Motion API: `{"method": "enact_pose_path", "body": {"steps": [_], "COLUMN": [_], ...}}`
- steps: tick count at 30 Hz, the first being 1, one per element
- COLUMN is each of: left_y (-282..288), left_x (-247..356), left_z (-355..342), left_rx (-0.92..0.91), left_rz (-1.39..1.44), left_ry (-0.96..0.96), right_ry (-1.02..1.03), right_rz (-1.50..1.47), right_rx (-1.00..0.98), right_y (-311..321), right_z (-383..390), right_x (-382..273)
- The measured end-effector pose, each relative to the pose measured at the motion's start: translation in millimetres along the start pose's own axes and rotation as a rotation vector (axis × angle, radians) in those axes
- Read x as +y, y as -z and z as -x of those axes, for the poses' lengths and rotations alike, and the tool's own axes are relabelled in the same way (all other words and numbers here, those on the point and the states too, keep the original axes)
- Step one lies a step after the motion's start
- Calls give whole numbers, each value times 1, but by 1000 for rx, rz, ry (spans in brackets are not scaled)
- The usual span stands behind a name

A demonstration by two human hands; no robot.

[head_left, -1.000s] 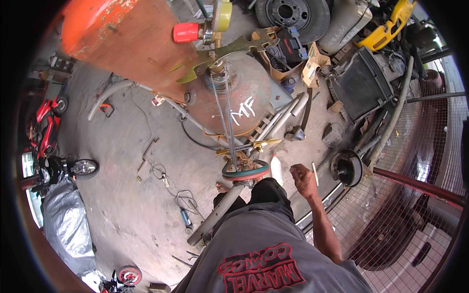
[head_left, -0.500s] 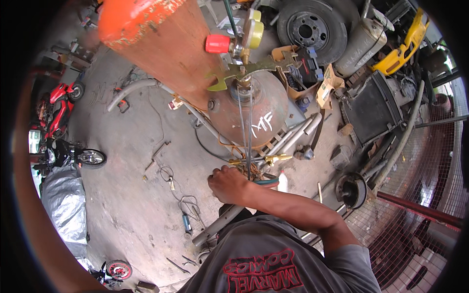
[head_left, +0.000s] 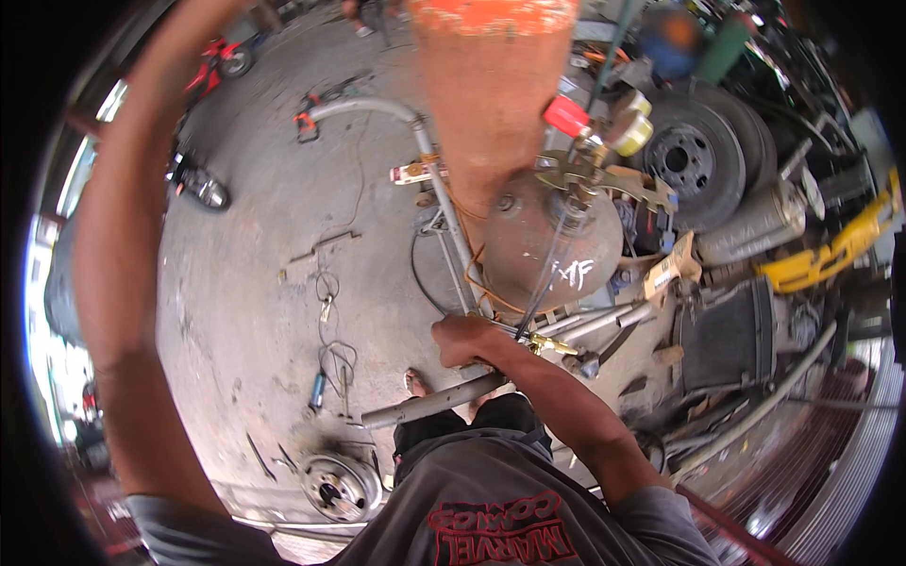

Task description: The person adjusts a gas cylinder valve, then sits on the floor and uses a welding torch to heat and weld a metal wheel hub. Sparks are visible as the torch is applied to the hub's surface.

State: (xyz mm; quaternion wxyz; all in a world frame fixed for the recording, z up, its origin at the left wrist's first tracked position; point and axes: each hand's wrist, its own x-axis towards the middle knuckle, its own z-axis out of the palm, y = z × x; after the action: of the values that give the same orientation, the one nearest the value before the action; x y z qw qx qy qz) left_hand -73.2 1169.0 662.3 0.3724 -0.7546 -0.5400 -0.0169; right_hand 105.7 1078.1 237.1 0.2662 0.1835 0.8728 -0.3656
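Note:
My right hand (head_left: 462,341) is closed in a fist beside the metal frame (head_left: 451,212) of a cylinder trolley; what its fingers hold is hidden. Just right of it lies a brass cutting torch (head_left: 552,345), next to dark hoses (head_left: 545,274). Ahead stand a rusty grey gas cylinder (head_left: 557,247) and a taller orange-brown cylinder (head_left: 495,104). On the grey one sit a regulator with gauges (head_left: 630,124), a red cap (head_left: 566,115) and a flat multi-notch wrench (head_left: 651,189). My left arm (head_left: 127,255) reaches up along the left side, its hand beyond the picture's top.
A grey pipe (head_left: 429,404) crosses in front of my legs. On the floor lie a cable (head_left: 330,363), a blue-handled tool (head_left: 318,390) and a wheel rim (head_left: 338,486). Tyres (head_left: 694,156), a metal tank (head_left: 755,231) and a dark panel (head_left: 725,335) crowd the right.
The view has swung, shifting the cylinders rightward and down in the picture. My left arm has come further into view, raised high. My right hand stays closed beside the trolley and torch.

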Motion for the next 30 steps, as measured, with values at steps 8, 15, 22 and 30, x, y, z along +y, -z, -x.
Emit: {"method": "enact_pose_path", "body": {"steps": [8,15,22,30], "left_y": [-157,-118,49,144], "left_x": [170,261,160,307], "left_z": [426,424,464,521], "left_rx": [-1209,15,543,417], "left_rz": [1023,957,180,-48], "left_ry": [516,1158,995,1013], "right_ry": [534,917,692,349], "right_rz": [-644,-933,-1251,-1190], "right_rx": [319,459,7,-536], "right_y": [74,40,-53,-171], "right_z": [135,232,270,222], "right_x": [-62,-86,-95,-185]}}
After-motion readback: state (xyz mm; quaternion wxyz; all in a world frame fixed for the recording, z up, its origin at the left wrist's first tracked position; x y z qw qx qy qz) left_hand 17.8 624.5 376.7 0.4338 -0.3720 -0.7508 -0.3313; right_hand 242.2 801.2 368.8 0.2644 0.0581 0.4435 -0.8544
